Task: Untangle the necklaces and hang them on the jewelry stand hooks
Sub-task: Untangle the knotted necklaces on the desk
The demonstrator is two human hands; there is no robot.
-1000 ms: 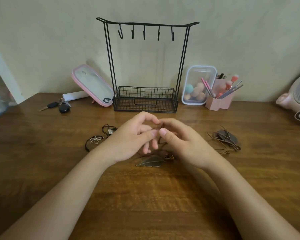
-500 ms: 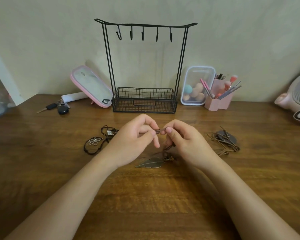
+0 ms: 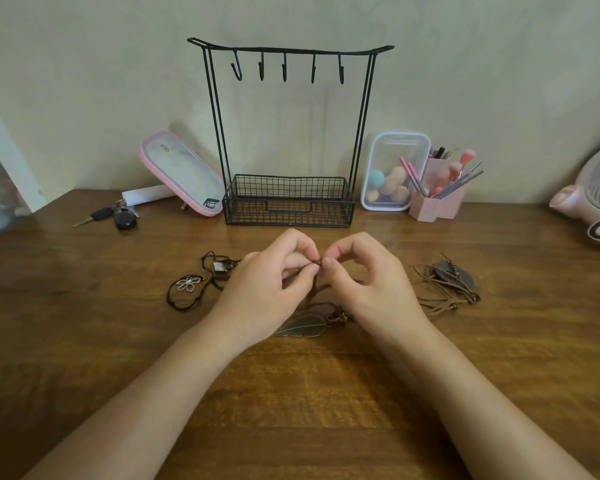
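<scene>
- Pinching the same brown cord, the left hand (image 3: 267,289) and right hand (image 3: 371,285) meet thumb-tip to thumb-tip at the centre of the frame, raised a little off the wooden table (image 3: 84,323).
- Each hand grips the cord between thumb and curled forefinger; the other fingers are bent loosely inward.
- That cord belongs to the leaf necklace (image 3: 302,326), whose metal leaf pendant lies flat on the table just below the hands, partly hidden by the left wrist.
- A flower necklace (image 3: 187,284) on black cord lies in a loose tangle at centre left, just beside the left hand.
- A leather-cord necklace (image 3: 447,282) with a dark pendant lies heaped at centre right, apart from the right hand.
- Upper centre, the black wire jewelry stand (image 3: 288,213) stands upright against the wall; its five hooks (image 3: 284,68) under the top bar are bare.
- To the stand's left in the frame, a pink-framed mirror (image 3: 184,171) leans back, with keys (image 3: 118,216) lying beside it.
- To the stand's right in the frame are a clear box (image 3: 392,150) holding sponges and a pink holder (image 3: 437,206) of brushes.
- A pink fan (image 3: 596,202) sits at the right edge.
</scene>
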